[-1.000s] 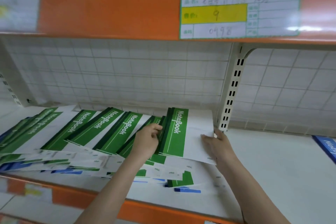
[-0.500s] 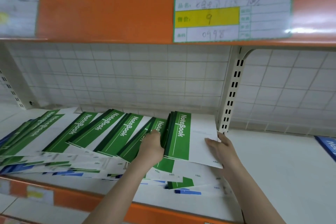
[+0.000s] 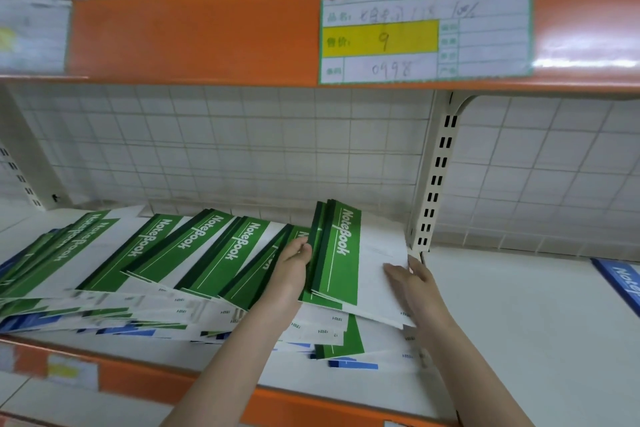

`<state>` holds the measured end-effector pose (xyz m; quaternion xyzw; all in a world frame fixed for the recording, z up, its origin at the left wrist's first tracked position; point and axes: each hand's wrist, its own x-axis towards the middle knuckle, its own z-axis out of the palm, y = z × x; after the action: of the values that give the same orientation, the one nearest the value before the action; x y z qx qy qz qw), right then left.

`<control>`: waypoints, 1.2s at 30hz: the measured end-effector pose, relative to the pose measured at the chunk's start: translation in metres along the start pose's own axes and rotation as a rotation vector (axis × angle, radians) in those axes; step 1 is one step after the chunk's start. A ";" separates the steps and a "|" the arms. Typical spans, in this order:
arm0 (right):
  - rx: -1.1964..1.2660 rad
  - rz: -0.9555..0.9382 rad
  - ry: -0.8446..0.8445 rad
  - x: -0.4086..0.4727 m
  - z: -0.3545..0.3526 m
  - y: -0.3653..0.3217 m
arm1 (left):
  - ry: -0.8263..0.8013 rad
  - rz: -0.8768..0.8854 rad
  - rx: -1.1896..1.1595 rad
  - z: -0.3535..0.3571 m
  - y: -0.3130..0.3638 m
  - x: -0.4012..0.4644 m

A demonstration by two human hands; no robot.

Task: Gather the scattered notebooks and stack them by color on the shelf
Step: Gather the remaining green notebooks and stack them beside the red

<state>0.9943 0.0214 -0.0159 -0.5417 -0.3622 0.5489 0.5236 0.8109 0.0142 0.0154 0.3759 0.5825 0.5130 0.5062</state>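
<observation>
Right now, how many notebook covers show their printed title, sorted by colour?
green covers: 7 (one title is mostly behind the left hand; the two at far left are blurred)
blue cover: 1, lying apart at the right edge
Total: 8. More notebooks lie buried underneath, with their titles hidden.

You had a white shelf (image 3: 502, 340) with an orange front lip before you. On its left half lay a loose spread of green notebooks (image 3: 207, 253), fanned and overlapping from the far left edge to the upright post (image 3: 434, 177), each printed "NoteBook" along a green band. Slivers of blue notebooks (image 3: 353, 365) showed under the spread's near edge. At the far right edge lay one more blue notebook (image 3: 620, 282), well apart from the spread.
</observation>
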 end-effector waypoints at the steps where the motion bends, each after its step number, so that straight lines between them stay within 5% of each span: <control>1: 0.033 0.049 -0.013 0.001 -0.001 0.000 | -0.021 -0.030 -0.022 -0.001 0.001 0.001; 4: 0.039 0.056 -0.049 0.003 -0.004 -0.001 | -0.028 0.012 0.122 -0.011 -0.001 0.006; 8: -0.015 0.005 -0.067 0.002 -0.004 0.000 | 0.244 0.419 0.956 -0.031 -0.008 0.004; 13: -0.055 -0.032 -0.071 0.001 -0.002 0.002 | 0.223 0.273 1.350 -0.031 -0.011 0.002; 19: -0.063 -0.043 -0.057 -0.001 -0.003 0.001 | 0.111 0.191 1.196 -0.027 -0.008 0.005; 23: -0.017 -0.019 -0.056 0.001 -0.004 0.002 | 0.081 0.183 0.690 -0.028 -0.007 0.004; 27: -0.036 -0.073 -0.108 0.000 -0.001 0.002 | 0.013 -0.098 0.137 -0.022 -0.002 0.003; 36: -0.250 -0.364 0.009 -0.006 0.004 0.010 | -0.121 0.131 0.053 -0.013 -0.018 0.001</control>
<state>0.9879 0.0147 -0.0241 -0.5304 -0.5169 0.3936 0.5445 0.7993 0.0092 -0.0034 0.4567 0.5386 0.5057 0.4955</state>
